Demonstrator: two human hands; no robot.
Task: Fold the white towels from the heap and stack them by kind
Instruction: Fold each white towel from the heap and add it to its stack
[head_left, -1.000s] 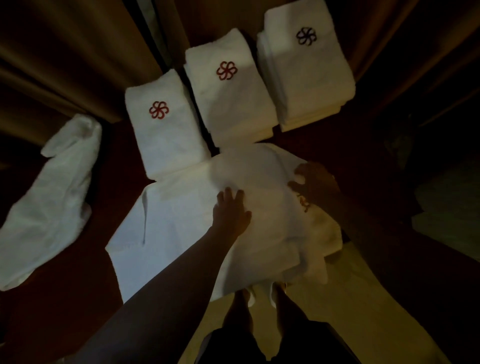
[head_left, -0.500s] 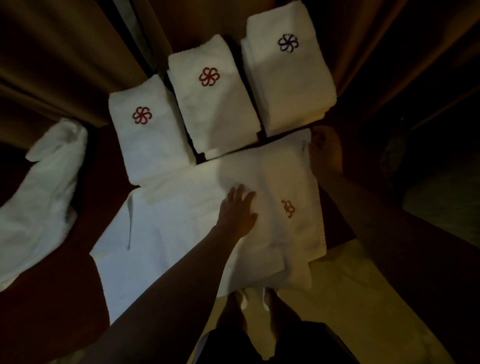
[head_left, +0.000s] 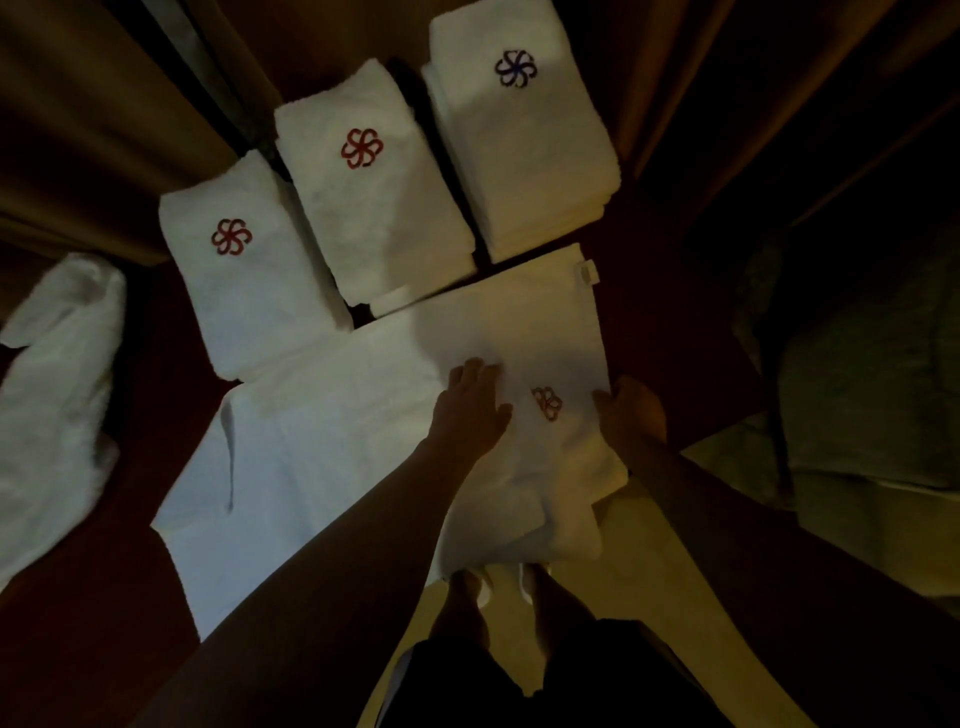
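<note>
The half-folded white terry towel (head_left: 363, 441) lies on the dark red tabletop (head_left: 670, 332), just before three folded stacks. The left hand (head_left: 470, 410) presses flat, grip spread; the right hand (head_left: 631, 410) holds the folded edge, its grip unclear. The overhanging near corner could drag the fold askew.

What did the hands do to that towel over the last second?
The right hand drew a flap of the spread towel out to the far right corner, then came back to the towel's near right edge, beside its red emblem. The flap now lies flat. The left hand stayed pressed flat on the towel. The three folded stacks and the loose towel at the left did not move.
</note>
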